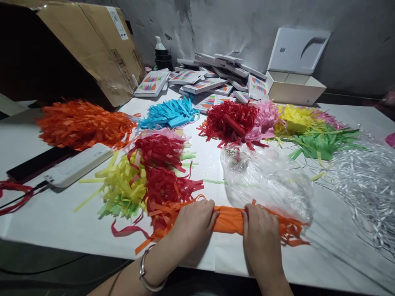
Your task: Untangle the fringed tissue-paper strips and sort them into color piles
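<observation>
An orange tissue-paper strip with fringed ends lies flat across the front of the white table. My left hand, with a silver bangle on its wrist, is closed on the strip's left part. On the right part my right hand is closed too, thumb facing the other thumb. Orange fringe spreads out beyond both hands. Just left of my left hand are red fringed bundles and a yellow one. Behind my right hand sits a crumpled clear plastic bag.
Orange, blue, dark red, yellow and green bundles line the back. Silver strands lie right; a white power strip left. Flat boxes, an open white box and a carton stand behind.
</observation>
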`<action>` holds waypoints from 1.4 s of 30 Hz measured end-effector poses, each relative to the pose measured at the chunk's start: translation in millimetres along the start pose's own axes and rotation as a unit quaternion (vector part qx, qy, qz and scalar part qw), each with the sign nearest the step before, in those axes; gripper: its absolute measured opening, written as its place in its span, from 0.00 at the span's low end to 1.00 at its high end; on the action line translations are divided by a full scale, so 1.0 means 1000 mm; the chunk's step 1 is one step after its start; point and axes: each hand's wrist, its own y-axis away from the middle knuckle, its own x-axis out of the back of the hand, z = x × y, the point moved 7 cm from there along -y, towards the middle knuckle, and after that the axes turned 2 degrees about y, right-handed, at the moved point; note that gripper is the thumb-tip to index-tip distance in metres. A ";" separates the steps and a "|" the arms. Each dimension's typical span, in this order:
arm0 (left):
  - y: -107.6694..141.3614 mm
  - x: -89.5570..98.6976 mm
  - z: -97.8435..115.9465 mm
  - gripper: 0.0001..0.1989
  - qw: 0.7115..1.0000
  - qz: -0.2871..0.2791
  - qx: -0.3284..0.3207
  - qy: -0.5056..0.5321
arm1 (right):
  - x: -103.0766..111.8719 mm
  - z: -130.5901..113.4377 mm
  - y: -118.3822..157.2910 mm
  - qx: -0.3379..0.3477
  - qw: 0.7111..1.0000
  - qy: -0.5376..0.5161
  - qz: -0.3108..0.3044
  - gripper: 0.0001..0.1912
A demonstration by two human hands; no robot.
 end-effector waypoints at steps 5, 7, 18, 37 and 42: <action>0.000 0.000 -0.001 0.11 1.000 0.005 -0.005 0.006 | 0.030 -0.013 0.008 0.116 0.984 -0.090 0.097 0.09; 0.000 -0.002 -0.003 0.11 1.000 0.009 -0.008 0.009 | 0.028 -0.021 0.016 0.182 0.971 -0.138 0.074 0.10; 0.036 0.027 -0.008 0.15 0.940 0.300 -0.158 0.042 | 0.011 -0.015 0.023 0.151 0.979 -0.124 0.051 0.11; 0.043 -0.010 0.004 0.07 0.938 0.224 -0.257 0.068 | 0.018 0.003 0.040 0.145 0.979 -0.132 0.060 0.11; 0.035 0.002 -0.003 0.12 0.952 0.210 -0.195 0.107 | 0.012 0.011 0.033 0.106 0.990 -0.093 0.030 0.07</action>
